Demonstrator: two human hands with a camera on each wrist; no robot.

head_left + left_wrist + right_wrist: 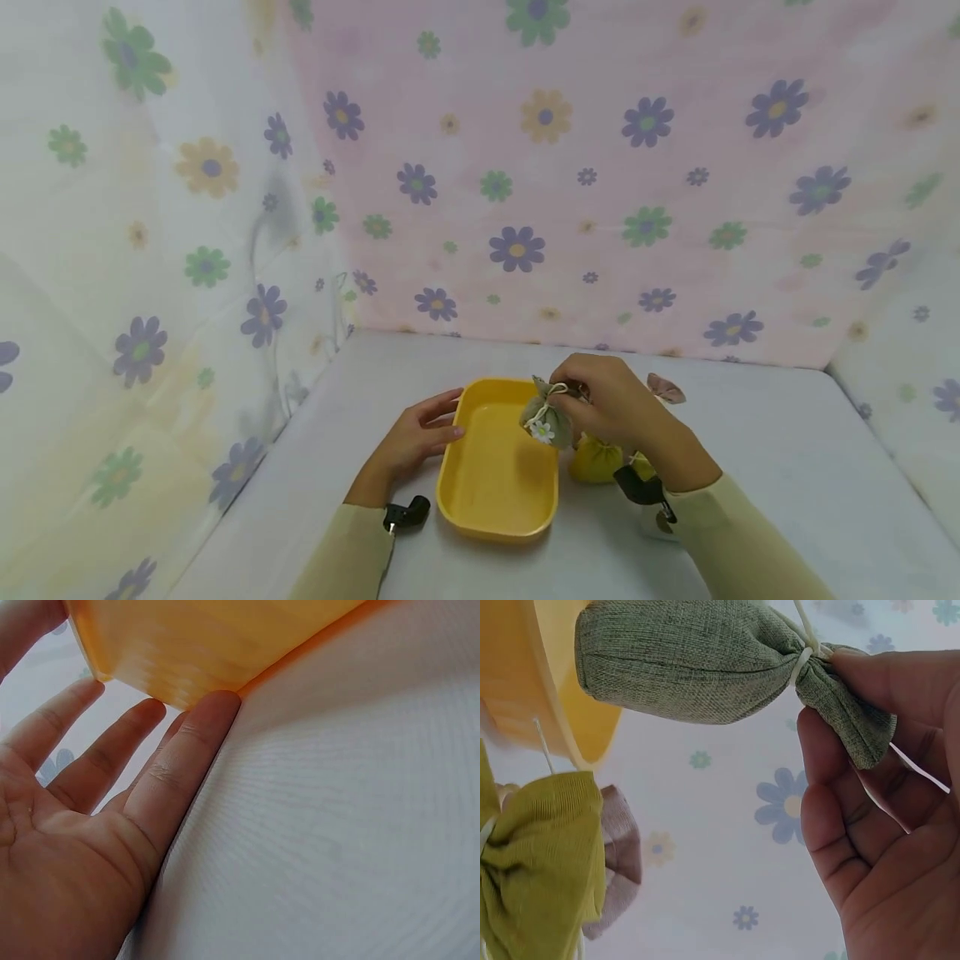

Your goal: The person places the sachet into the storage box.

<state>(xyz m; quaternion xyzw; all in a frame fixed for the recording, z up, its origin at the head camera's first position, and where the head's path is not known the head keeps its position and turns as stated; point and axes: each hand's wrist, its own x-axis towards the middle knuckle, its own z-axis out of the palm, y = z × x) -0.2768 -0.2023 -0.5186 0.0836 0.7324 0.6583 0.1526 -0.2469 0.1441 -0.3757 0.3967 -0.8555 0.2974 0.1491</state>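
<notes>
A small grey-green drawstring pouch [552, 423] with a white flower on it hangs from my right hand [611, 398]. Thumb and fingers pinch its gathered neck, just above the white cord, as the right wrist view shows for the pouch [682, 664]. It is held over the right rim of a yellow tray [491, 483], whose inside shows bare. My left hand [414, 437] is at the tray's left side, its fingers spread. In the left wrist view the fingertips [217, 705] touch the tray's outer wall [195, 652] without curling round it.
Right of the tray stand a yellow-green pouch [596, 461] and a dusty pink one [666, 389], partly behind my right arm. A pale object [660, 523] lies under that wrist, mostly hidden. Flower-patterned cloth [517, 250] walls the white table [787, 467] at the back and sides.
</notes>
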